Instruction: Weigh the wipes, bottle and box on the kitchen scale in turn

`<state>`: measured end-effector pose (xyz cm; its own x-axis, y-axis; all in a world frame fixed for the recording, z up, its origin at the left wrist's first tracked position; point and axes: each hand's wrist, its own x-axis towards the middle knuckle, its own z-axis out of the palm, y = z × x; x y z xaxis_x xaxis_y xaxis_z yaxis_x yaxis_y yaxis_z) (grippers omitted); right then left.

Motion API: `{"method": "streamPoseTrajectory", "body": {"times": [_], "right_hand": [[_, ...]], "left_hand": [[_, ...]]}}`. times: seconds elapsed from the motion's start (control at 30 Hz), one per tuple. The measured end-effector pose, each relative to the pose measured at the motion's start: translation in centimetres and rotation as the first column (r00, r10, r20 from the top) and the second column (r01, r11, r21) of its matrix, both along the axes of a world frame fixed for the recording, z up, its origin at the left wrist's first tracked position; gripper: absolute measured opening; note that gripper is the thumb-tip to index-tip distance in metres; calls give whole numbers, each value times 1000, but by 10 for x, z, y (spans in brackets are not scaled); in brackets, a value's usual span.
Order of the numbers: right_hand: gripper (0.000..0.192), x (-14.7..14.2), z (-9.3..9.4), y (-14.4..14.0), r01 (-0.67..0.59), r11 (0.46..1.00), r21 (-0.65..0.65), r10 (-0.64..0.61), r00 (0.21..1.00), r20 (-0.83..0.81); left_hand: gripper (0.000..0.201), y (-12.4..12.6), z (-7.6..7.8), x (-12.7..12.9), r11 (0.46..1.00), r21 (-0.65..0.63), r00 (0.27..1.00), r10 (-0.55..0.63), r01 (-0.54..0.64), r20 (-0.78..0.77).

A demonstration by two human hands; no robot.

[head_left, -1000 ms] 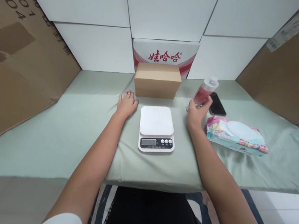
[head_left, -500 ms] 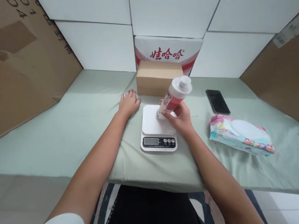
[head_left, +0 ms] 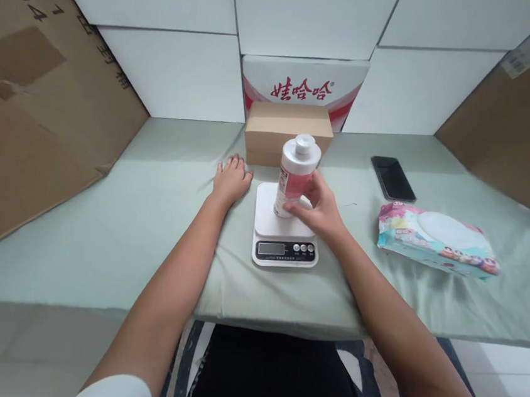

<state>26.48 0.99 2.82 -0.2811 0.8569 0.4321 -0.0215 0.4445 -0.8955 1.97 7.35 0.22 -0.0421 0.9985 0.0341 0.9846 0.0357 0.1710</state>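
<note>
A white and pink bottle point(head_left: 296, 180) with a white cap stands upright on the plate of a white kitchen scale point(head_left: 267, 214). My right hand point(head_left: 318, 207) is wrapped round the bottle's lower right side, thumb in front, the other fingers partly hidden behind it. The scale's small display looks blank. Left of the scale, my left hand point(head_left: 231, 181) lies flat on the green cloth with its fingers stretched out, holding nothing.
Behind the scale sits a brown cardboard box point(head_left: 271, 142), with a white and red carton point(head_left: 301, 76) at its back. A black phone point(head_left: 394, 178) and a pack of wipes point(head_left: 435, 238) lie to the right. Large cardboard panels point(head_left: 39, 137) flank the green-covered table point(head_left: 168, 213).
The bottle has gone from tilted to upright on the scale, moving slightly left with my right hand. My left hand stays in place. The view has shifted a little.
</note>
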Motion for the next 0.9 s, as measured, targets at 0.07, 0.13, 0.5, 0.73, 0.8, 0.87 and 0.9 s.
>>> {"method": "streamPoseTrajectory", "body": {"times": [0.07, 0.13, 0.5, 0.73, 0.8, 0.87, 0.9], "right_hand": [[71, 14, -1, 12, 128, 992, 1, -127, 985, -118], [56, 31, -5, 28, 329, 942, -68, -335, 906, -260], [40, 50, -31, 51, 688, 703, -179, -695, 718, 28], [45, 44, -21, 40, 616, 788, 3, -616, 787, 35], [45, 39, -13, 31, 525, 846, 92, -529, 848, 26], [49, 32, -5, 22, 384, 909, 163, -396, 917, 49], [51, 28, -1, 17, 303, 933, 195, -322, 944, 75]], "left_hand": [[74, 0, 0, 0, 1000, -3, 1000, 3, -3, -5], [73, 0, 0, 0, 1000, 1, 1000, 0, 0, 1], [74, 0, 1, -1, 1000, 7, 999, -14, 14, 29], [76, 0, 1, -1, 1000, -1, 999, -8, 8, 38], [76, 0, 2, 0, 1000, -3, 999, -11, 12, 41], [76, -1, 3, 0, 1000, -10, 999, -12, 12, 44], [76, -1, 3, 0, 1000, -11, 999, -12, 12, 45]]}}
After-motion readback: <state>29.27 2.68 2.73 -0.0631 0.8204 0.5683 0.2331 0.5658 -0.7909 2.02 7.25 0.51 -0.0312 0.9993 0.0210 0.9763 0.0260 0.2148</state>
